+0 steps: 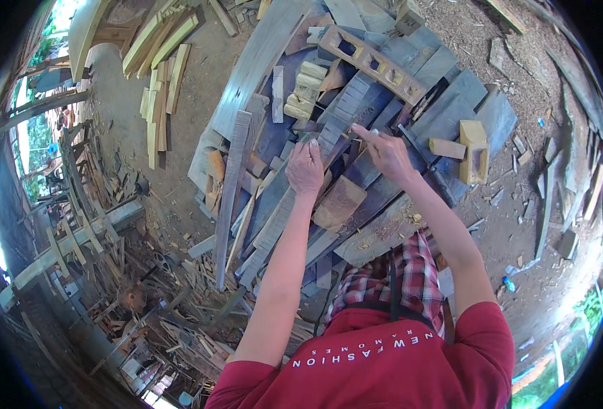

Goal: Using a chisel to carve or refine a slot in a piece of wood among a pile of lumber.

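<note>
A long grey-brown wooden strip point(329, 138) with evenly spaced cross marks slants over the workbench, from the upper middle toward the lower left. My left hand point(305, 167) is closed on it around the middle, thumb uppermost. On the other side of the strip, my right hand point(387, 155) has its index finger reaching toward the strip's edge while the other fingers curl in; whatever they hold, if anything, is hidden. Just below the hands lies a thick wooden block point(340, 204). Beyond them rests a long wooden piece with square holes point(372, 65).
Dark boards form the bench top point(455, 102). A light hollowed block point(474, 151) and a small block point(447, 148) sit at its right. A narrow plank point(233, 198) leans along the left. Stacked pale slats point(162, 105) lie on the ground, and scrap wood point(185, 307) is piled at lower left.
</note>
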Available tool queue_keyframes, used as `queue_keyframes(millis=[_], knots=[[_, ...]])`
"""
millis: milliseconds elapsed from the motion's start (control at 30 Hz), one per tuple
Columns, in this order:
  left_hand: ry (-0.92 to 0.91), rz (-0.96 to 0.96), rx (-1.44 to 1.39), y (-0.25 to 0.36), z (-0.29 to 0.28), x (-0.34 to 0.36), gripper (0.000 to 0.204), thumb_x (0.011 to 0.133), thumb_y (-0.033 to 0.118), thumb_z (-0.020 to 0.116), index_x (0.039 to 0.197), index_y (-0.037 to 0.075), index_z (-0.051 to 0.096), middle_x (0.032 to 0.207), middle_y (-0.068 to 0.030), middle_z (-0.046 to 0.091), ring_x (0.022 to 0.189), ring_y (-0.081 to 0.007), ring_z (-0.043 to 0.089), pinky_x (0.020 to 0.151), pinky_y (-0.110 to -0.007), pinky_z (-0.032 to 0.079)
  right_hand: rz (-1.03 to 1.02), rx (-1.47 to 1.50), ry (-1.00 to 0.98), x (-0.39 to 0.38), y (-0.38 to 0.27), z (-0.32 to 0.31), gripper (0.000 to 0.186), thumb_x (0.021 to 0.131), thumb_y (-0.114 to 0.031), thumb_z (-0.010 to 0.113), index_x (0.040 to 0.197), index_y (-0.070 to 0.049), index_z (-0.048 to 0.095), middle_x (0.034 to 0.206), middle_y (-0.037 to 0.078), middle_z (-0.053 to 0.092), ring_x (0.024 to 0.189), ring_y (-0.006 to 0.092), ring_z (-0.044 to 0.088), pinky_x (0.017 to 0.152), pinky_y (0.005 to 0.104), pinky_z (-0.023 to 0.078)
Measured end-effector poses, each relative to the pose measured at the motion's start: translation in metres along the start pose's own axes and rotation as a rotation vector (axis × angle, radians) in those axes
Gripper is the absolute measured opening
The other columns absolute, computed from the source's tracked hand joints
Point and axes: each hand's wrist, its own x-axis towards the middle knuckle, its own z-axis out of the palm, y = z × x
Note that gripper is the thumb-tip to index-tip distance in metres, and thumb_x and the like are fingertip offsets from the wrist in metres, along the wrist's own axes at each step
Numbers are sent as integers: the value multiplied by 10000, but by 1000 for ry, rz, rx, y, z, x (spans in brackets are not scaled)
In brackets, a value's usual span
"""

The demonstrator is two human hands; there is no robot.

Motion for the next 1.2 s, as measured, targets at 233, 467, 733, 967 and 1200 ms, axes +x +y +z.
queue_keyframes(millis=[233,467,733,967,1200], knots=[[0,-13,35,0,-2,0,370,1051,321,487,881,36,651,889,-132,628,850,-368,636,689,-497,502,46,24,-7,-10,0,-8,514,914,-52,623,1385,-257,627,805,205,671,680,401,657,602,468,535],[-5,7,12,-2,-3,1,356,1049,318,493,886,44,651,875,-124,623,837,-367,633,678,-499,497,19,-6,7,-14,-1,-6,512,914,-50,617,1382,-256,628,790,193,656,667,397,649,591,461,527],[7,29,-2,9,3,2,349,1049,309,493,882,52,662,880,-118,623,832,-362,632,676,-492,495,-28,13,31,16,-1,3,545,901,-25,602,1395,-257,619,792,195,654,685,387,644,617,455,521],[10,-22,20,-6,-4,-1,364,1050,315,485,876,51,664,889,-113,628,840,-358,634,691,-493,497,141,14,-109,-38,1,-18,525,902,-14,601,1371,-247,636,810,209,659,718,405,651,642,467,527],[-33,-5,18,6,5,2,373,1051,320,480,883,46,670,899,-125,634,859,-367,637,700,-499,500,-14,36,60,10,-1,3,566,880,5,613,1381,-257,630,897,228,694,746,416,659,631,464,530]])
